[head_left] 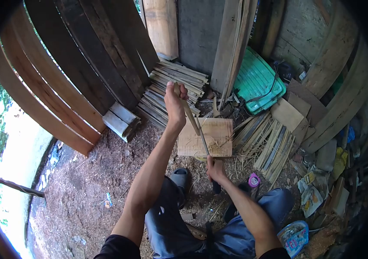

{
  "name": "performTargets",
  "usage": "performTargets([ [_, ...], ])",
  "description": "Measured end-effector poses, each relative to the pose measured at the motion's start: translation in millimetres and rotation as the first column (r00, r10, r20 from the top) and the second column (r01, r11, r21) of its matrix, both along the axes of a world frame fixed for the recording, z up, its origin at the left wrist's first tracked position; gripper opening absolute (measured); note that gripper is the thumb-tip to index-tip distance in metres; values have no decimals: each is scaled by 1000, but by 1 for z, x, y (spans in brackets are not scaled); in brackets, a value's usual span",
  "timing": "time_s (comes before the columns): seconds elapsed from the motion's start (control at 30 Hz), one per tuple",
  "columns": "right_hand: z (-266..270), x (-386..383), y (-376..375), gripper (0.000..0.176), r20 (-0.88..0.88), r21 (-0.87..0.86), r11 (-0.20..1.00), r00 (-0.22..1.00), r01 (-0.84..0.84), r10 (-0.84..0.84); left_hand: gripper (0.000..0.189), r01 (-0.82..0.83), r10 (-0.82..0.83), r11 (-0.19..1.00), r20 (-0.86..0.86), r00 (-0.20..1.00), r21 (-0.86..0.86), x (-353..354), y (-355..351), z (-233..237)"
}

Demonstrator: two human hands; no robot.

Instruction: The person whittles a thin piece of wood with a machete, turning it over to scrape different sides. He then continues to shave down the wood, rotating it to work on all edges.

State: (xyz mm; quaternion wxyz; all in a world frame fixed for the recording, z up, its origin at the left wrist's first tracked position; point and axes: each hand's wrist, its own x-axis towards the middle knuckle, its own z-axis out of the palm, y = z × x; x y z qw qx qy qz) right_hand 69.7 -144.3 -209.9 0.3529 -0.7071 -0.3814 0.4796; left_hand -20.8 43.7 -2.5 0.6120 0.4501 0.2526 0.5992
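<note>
My left hand [175, 107] is closed around the upper end of a flat bamboo strip [190, 114], which slants down over a wooden board [186, 144]. In my right hand [215, 168] is a knife, its dark handle [216, 187] poking out below the fist. The knife's long narrow blade [204, 144] points up and away from me, meeting the lower end of the strip above the board. Thin shavings lie on the board's right side. Both forearms reach forward over my knees.
Stacked strips [179, 77] lie beyond the board, and more strips [274, 144] with shavings lie to its right. A green plastic crate [257, 80] leans at the back. A pink tape measure [254, 180] rests near my right knee. Plank walls [106, 47] stand around.
</note>
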Motion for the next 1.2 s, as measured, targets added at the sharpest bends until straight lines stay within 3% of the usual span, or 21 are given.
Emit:
performTargets([
  [0.03,0,-1,0,57,6,8,1000,1000,-8,8,41,-8,8,1000,6,1000,8,0,3,-1],
  [0.1,1,-4,2,57,-258,-261,957,945,131,-200,44,2,-3,1000,38,999,29,-2,3,-4],
  [0.17,4,0,7,56,-208,-295,949,962,109,-175,42,21,-22,999,21,1000,34,-5,2,-5],
  [0.27,39,0,14,54,-318,-278,956,930,93,-183,44,71,-70,985,-14,997,155,-6,2,-4],
  [0.3,55,1,16,54,-311,-273,958,934,91,-177,44,66,-66,985,-5,998,160,-6,2,-1],
  [0.37,97,-2,15,54,-461,-242,967,867,83,-190,44,32,-36,994,39,999,102,-8,2,0],
  [0.43,140,-3,6,54,-433,-186,978,886,93,-166,37,45,-55,992,89,995,114,-11,11,-8],
  [0.5,173,-2,-1,53,-340,-25,995,935,99,-101,29,9,15,980,-119,993,198,-17,11,-4],
  [0.6,187,4,-6,53,-284,66,994,957,84,-62,24,62,-60,976,-19,998,208,-17,7,2],
  [0.7,187,3,-5,53,-260,106,988,962,116,-85,24,91,-94,977,4,996,193,-14,4,-1],
  [0.77,187,1,-5,53,-405,33,986,904,166,-139,27,85,-97,967,37,995,239,-10,0,3],
  [0.83,182,1,-3,53,-427,41,984,894,171,-138,29,114,-133,975,89,987,193,-4,-2,4],
  [0.97,154,-3,4,54,-374,88,981,918,174,-130,29,160,-173,973,66,983,168,5,-7,-3],
  [1.03,138,-2,11,55,-243,-25,991,961,129,-132,29,164,-168,974,9,986,156,8,-7,-2],
  [1.07,129,0,14,56,-322,-117,980,928,159,-189,32,129,-135,982,32,990,141,7,-7,0],
  [1.17,113,1,17,56,-466,-155,969,851,193,-244,34,111,-117,987,46,992,117,2,-2,0],
  [1.2,117,-5,17,56,-302,-103,977,930,188,-210,34,103,-110,989,64,992,108,1,-2,1],
])
